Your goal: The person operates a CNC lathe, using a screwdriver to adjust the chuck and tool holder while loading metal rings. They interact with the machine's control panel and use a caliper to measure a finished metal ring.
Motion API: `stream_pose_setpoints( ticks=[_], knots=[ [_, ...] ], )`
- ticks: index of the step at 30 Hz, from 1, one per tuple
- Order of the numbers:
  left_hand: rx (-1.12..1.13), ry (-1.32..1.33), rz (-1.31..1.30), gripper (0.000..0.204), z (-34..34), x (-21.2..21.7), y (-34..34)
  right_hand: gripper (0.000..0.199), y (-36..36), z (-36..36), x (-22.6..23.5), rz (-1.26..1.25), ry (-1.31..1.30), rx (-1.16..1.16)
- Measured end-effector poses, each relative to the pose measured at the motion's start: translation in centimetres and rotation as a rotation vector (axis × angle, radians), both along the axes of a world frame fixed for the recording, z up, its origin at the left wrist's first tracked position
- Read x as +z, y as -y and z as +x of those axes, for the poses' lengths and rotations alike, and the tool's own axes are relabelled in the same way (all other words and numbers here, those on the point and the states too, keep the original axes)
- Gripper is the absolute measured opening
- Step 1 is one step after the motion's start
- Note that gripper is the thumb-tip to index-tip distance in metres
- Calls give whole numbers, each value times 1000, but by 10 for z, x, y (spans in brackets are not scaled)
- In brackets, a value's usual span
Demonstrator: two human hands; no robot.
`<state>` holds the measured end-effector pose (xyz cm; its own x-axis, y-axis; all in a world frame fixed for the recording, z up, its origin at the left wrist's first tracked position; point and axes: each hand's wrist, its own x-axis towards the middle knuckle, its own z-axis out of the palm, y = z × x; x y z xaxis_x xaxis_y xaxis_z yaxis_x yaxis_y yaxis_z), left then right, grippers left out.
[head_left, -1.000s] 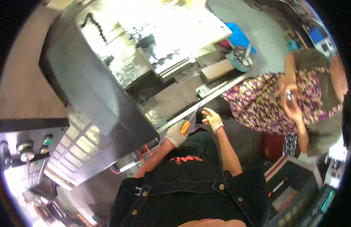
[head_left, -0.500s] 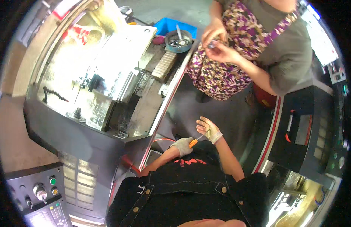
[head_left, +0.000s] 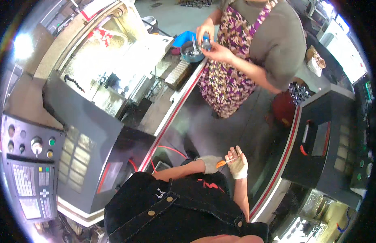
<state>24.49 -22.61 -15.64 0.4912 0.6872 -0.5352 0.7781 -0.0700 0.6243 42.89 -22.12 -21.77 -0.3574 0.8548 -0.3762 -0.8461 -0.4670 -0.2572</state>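
My left hand [head_left: 210, 164], in a pale work glove, is closed round a hand tool [head_left: 220, 164] with an orange handle and a thin metal shaft. Its tip and exact kind are too small to make out. The shaft points right, toward my right hand [head_left: 238, 165]. That hand is also gloved, palm up, fingers stretched out and bare at the tips. The shaft's end reaches over the palm; whether it touches, I cannot tell. Both hands are low in front of my dark apron [head_left: 184, 202].
A co-worker in a patterned apron [head_left: 228, 77] handles a small metal part by a round bowl [head_left: 192, 52] and a blue bin [head_left: 183, 39]. At left is an open machine [head_left: 90, 97] with a control panel [head_left: 32, 162]; another machine [head_left: 329, 133] stands right. An orange hose [head_left: 171, 149] curves beside my left arm.
My view has turned, so the machines and co-worker sit differently in it. The tool is still in my left hand, and my right palm stays open beside it. The co-worker's hands are nearer the bowl.
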Motion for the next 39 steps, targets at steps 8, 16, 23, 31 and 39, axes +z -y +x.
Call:
stream_pose_setpoints(
  ticks=[8, 16, 23, 31, 39],
  knots=[
    [-8, 50, 48, 33, 22, -40, 58, 46, 50, 76, -17, 424, 1595, 212],
    [-217, 311, 124, 35, 71, -39, 36, 40, 135, 148, 7, -107, 1242, -218],
    [-520, 402, 143, 34, 187, -10, -29, 49, 193, 209, 31, -311, 1489, -364],
    [-591, 606, -142, 34, 278, -37, -3, 50, 368, 253, 27, -718, 1427, -487],
    [-1160, 443, -97, 31, 378, -5, 87, 59, 440, 264, 51, -145, 506, -1451]
  ],
)
